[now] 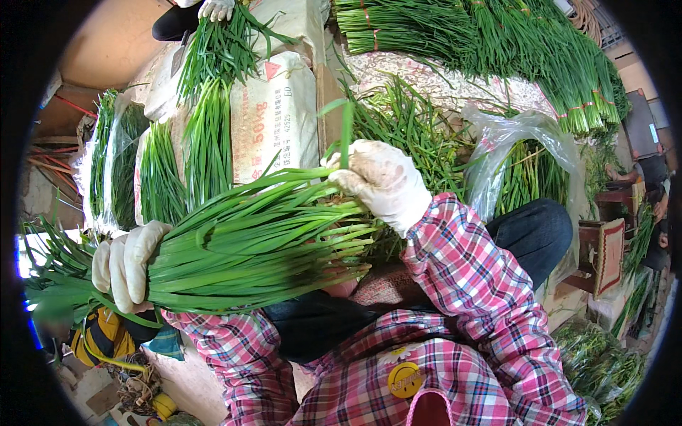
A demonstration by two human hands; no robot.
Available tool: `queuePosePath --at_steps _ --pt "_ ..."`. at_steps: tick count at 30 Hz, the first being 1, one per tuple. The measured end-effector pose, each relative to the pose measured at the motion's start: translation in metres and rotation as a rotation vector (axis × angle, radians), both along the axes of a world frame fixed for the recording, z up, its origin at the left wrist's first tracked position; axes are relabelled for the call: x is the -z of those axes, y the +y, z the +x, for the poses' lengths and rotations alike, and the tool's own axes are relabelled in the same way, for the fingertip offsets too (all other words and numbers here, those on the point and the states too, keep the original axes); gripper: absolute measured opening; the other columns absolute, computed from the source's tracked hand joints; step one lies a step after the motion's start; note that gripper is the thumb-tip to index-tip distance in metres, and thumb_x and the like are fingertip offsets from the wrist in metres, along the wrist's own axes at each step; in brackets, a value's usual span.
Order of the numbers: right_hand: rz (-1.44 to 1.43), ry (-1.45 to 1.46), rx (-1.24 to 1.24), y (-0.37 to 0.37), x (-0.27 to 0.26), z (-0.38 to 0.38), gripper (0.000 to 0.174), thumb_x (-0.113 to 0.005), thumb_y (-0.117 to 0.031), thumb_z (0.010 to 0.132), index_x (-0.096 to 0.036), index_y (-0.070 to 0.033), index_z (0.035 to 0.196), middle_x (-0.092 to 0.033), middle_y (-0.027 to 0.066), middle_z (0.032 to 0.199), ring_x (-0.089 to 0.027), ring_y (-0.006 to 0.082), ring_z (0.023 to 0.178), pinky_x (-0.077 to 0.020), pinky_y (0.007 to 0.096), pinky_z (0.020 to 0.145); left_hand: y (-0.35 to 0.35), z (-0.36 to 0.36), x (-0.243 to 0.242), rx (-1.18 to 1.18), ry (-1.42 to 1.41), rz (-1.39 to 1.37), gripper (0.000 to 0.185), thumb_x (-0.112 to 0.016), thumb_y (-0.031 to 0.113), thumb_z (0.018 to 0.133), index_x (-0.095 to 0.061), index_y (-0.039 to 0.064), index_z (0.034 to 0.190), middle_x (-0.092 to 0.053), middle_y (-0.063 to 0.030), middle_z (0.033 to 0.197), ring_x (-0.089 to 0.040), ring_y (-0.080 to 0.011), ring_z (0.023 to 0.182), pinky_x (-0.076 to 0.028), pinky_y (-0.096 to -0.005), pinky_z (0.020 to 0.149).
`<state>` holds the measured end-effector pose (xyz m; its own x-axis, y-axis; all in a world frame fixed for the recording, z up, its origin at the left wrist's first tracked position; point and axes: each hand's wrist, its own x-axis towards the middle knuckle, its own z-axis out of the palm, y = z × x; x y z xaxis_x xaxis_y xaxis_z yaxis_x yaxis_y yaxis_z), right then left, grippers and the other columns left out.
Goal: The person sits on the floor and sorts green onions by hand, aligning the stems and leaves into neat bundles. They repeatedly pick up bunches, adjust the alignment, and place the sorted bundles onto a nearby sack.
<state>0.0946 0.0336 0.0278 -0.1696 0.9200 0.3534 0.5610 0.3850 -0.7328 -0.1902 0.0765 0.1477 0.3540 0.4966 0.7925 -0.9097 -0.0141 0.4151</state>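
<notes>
My left hand (128, 266), in a white glove, is wrapped around the leafy end of a large bunch of garlic chives (250, 250). The bunch lies sideways above my lap, its pale cut ends towards the right. At those ends my gloved right hand (381, 183) pinches a few stalks between thumb and fingers. A single flat green leaf (346, 133) sticks up from that grip. Below and behind my right hand spreads a heap of loose chive leaves (415, 138); the bunch hides part of it.
Another person's gloved hand (216, 9) holds chives (218, 58) at the top left. Printed woven sacks (272, 128) lie ahead. Tied chive bundles (410, 32) are piled at the top right, past a clear plastic bag (559, 138). A small wooden stool (607, 255) stands right.
</notes>
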Motion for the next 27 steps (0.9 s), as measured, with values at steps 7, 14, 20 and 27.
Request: queuePosePath --at_steps 7,14,20,27 --pt "-0.374 -0.186 0.201 -0.017 0.045 0.049 0.028 -0.058 -0.032 0.093 -0.067 -0.008 0.104 -0.065 0.0092 0.100 -0.062 0.0284 0.093 -0.0498 0.0347 0.084 -0.015 -0.006 -0.004 0.036 -0.220 -0.137 0.031 -0.052 0.003 0.089 -0.048 0.024 0.066 -0.065 0.0074 0.064 -0.065 -0.0093 0.071 -0.042 -0.0260 0.087" --pt "-0.329 0.123 0.209 -0.022 0.018 0.065 0.021 -0.063 -0.029 0.088 -0.068 -0.009 0.090 -0.065 0.0061 0.091 -0.063 0.0242 0.090 -0.0499 0.0339 0.080 0.002 -0.021 0.001 0.059 -0.189 0.022 0.029 -0.051 0.004 0.091 -0.052 0.023 0.070 -0.070 0.0054 0.071 -0.067 -0.0094 0.073 -0.042 -0.0253 0.086" --pt "-0.479 -0.409 -0.042 -0.012 -0.042 0.006 0.043 -0.060 -0.050 0.087 -0.069 -0.009 0.077 -0.064 0.0119 0.074 -0.064 0.0309 0.073 -0.0504 0.0408 0.064 -0.009 -0.007 0.009 0.014 -0.172 -0.115 0.023 -0.046 0.006 0.095 -0.053 0.018 0.077 -0.068 0.0052 0.065 -0.063 -0.0077 0.064 -0.041 -0.0258 0.087" --pt "-0.306 -0.295 -0.004 -0.015 -0.010 0.009 0.044 -0.051 -0.041 0.094 -0.063 -0.005 0.072 -0.059 0.0180 0.067 -0.060 0.0362 0.065 -0.0480 0.0452 0.059 -0.001 -0.020 0.013 0.093 -0.135 -0.001 0.017 -0.045 0.011 0.097 -0.056 0.014 0.085 -0.071 0.0038 0.072 -0.065 -0.0076 0.067 -0.040 -0.0275 0.092"
